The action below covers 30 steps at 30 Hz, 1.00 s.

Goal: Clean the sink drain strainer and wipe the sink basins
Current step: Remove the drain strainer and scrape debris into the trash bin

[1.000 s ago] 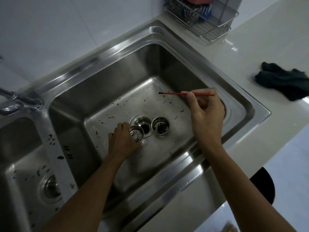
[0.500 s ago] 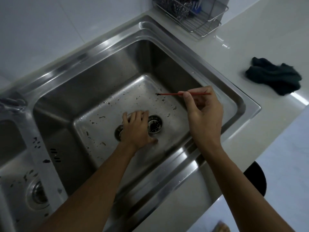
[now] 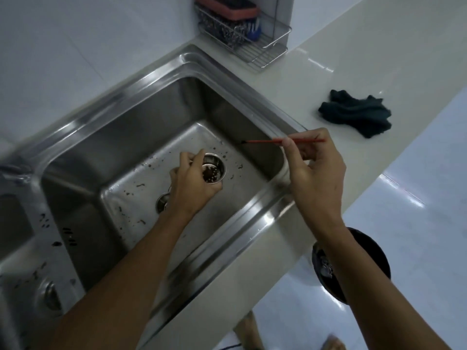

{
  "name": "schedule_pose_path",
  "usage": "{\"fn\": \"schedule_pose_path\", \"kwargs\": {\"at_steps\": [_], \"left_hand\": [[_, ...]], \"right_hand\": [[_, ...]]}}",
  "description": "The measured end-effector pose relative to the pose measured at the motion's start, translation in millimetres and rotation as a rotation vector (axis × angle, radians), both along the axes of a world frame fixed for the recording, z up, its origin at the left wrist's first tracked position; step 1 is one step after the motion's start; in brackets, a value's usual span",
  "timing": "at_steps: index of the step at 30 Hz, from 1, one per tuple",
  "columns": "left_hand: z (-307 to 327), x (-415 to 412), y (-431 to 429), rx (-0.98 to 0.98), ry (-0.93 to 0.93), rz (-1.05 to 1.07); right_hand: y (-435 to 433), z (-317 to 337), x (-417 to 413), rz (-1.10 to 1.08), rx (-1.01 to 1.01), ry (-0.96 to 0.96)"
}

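Note:
My left hand [image 3: 190, 184] grips a round steel drain strainer [image 3: 213, 169], held above the floor of the right sink basin [image 3: 141, 152] with its dirty perforated inside facing up. Partly hidden under that hand lies another small steel piece [image 3: 161, 202] by the drain opening. A thin red brush [image 3: 267, 141] is pinched in my right hand [image 3: 316, 170] over the basin's right rim, its dark tip pointing left, a little right of the strainer. Dark specks of dirt dot the basin floor. The left basin [image 3: 15, 251] with its own drain [image 3: 51, 295] shows at the lower left.
A dark green cloth [image 3: 356, 114] lies crumpled on the white countertop to the right. A wire rack [image 3: 262, 46] with a sponge, steel wool and a blue brush stands at the back. A black bin [image 3: 369, 263] sits on the floor below the counter edge.
My left hand put down the first small steel piece, reached over the drain and picked up the other strainer, lifting it. The right hand keeps holding the brush; the camera view shifted.

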<state>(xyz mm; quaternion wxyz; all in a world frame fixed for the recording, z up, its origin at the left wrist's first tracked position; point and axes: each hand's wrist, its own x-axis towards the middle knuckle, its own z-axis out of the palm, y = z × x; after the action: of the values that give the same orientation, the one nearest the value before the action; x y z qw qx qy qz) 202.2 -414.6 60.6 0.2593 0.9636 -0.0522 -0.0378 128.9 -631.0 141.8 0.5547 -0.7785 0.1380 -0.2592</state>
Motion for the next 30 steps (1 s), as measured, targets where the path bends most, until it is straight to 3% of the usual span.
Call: {"fn": "schedule_pose_path", "kwargs": {"at_steps": [7, 12, 17, 20, 23, 25, 28, 30], "left_hand": [[95.8, -13.4, -105.3, -0.116, -0.163, -0.149], [114.4, -41.8, -214.6, -0.267, -0.159, -0.235], [73.7, -83.7, -302.1, -0.263, -0.125, -0.380], [29.7, -108.1, -342.3, -0.233, -0.238, -0.459], [-14.7, -130.9, -374.3, -0.181, -0.296, -0.604], [-37.5, -145.2, -388.5, -0.203, -0.214, -0.593], [-65.0, -164.2, -398.5, -0.245, -0.072, -0.548], [-85.0, -173.9, -403.1, -0.214, -0.058, -0.591]], "right_hand": [[-66.7, 46.8, -38.7, -0.044, 0.031, -0.095], [-145.7, 53.7, -77.4, -0.144, 0.006, -0.086], [-219.7, 11.6, -126.2, -0.250, 0.028, 0.001], [-248.8, -38.8, -165.0, -0.307, 0.088, 0.121], [-260.4, -85.1, -197.8, -0.406, 0.189, 0.080], [-269.8, -100.9, -212.2, -0.449, 0.134, 0.051], [-284.9, -117.9, -233.8, -0.441, -0.024, 0.169], [-290.4, -136.9, -243.7, -0.411, -0.020, 0.268]]}}
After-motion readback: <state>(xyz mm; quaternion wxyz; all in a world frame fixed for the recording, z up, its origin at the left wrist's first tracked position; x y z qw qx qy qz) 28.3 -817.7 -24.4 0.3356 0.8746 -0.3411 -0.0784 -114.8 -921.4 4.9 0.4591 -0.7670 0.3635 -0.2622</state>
